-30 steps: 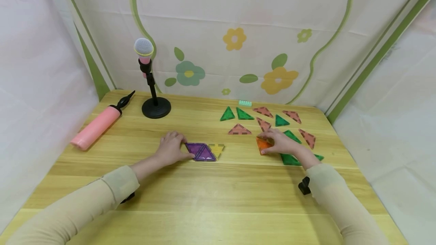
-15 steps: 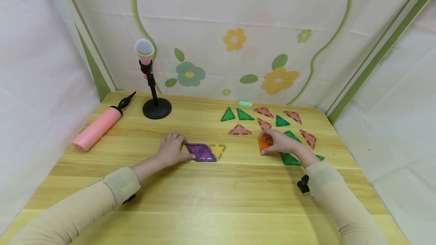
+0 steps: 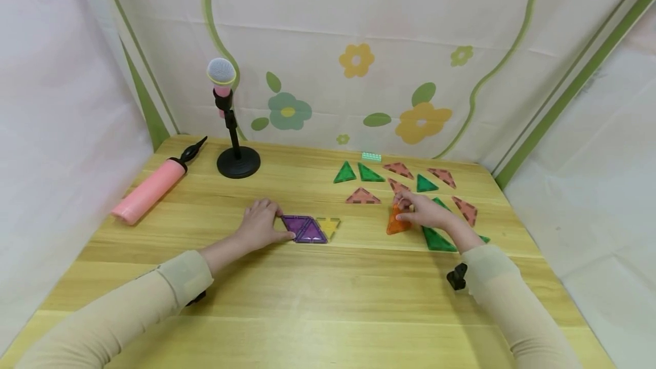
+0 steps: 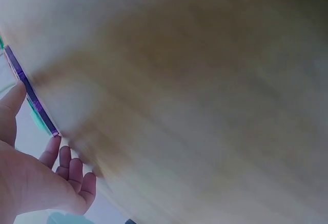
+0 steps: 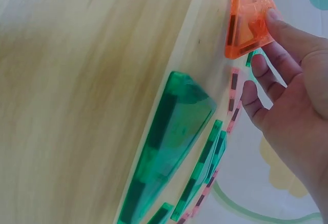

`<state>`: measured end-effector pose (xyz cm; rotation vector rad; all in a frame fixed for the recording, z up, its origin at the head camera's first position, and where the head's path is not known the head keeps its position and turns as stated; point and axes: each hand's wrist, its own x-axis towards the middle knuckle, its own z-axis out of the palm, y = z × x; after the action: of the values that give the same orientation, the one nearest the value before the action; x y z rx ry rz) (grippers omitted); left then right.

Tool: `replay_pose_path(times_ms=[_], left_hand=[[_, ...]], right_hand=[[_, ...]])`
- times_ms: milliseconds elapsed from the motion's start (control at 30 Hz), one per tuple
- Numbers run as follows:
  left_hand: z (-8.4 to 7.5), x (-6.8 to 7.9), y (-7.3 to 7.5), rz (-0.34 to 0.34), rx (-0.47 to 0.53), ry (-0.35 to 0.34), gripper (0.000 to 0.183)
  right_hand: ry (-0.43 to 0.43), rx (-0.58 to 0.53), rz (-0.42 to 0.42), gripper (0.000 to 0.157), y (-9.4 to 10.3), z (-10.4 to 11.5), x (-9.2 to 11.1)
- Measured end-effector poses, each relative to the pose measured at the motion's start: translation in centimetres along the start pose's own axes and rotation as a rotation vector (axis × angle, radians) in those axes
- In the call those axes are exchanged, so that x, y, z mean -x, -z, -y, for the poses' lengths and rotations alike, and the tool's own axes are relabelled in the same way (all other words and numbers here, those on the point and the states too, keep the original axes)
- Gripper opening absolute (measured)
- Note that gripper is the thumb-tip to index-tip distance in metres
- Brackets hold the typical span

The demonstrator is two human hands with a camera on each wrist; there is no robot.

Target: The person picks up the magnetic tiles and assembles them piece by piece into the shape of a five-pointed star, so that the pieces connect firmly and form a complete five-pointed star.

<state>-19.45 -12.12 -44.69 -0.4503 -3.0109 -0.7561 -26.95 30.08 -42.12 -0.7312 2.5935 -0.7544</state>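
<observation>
Two purple triangular magnetic tiles (image 3: 311,232) lie edge to edge on the wooden table, with a yellow triangular tile (image 3: 328,226) against their right side. My left hand (image 3: 258,222) has its thumb and index finger at the edges of the leftmost purple tile (image 4: 32,93), the other fingers bent beside it. On the right, my right hand (image 3: 426,211) pinches an orange triangular magnetic tile (image 5: 249,24) between thumb and fingers. That tile stands tilted up from the table, partly covered by the fingers. Under and beside the right wrist lie larger green triangular tiles (image 5: 171,137).
Several pink triangular tiles (image 3: 363,196) and small green ones (image 3: 345,172) are scattered at the back right. A pale green strip (image 3: 371,156) lies by the back edge. At the left stand a microphone on a black stand (image 3: 238,161) and a pink hand pump (image 3: 151,191).
The orange tile, flat a second ago, has been tipped up on its edge by my right hand. My left hand stays at the purple tile. The head view has shifted slightly.
</observation>
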Motion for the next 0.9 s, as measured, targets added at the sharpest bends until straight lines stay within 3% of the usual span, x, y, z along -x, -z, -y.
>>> replay_pose_path(times_ms=[300, 667, 900], left_hand=[[0.1, 0.0, 0.0, -0.016, 0.03, 0.003, 0.06], [0.1, 0.1, -0.4, -0.043, 0.075, 0.031, 0.06], [0.0, 0.4, -0.7, -0.076, 0.107, 0.047, 0.059]], right_hand=[[0.039, -0.116, -0.023, 0.033, -0.1, 1.8, -1.2], [0.084, -0.154, -0.09, 0.036, -1.4, 5.0, -5.1], [0.062, -0.296, -0.095, 0.039, -2.8, 7.8, -7.9]])
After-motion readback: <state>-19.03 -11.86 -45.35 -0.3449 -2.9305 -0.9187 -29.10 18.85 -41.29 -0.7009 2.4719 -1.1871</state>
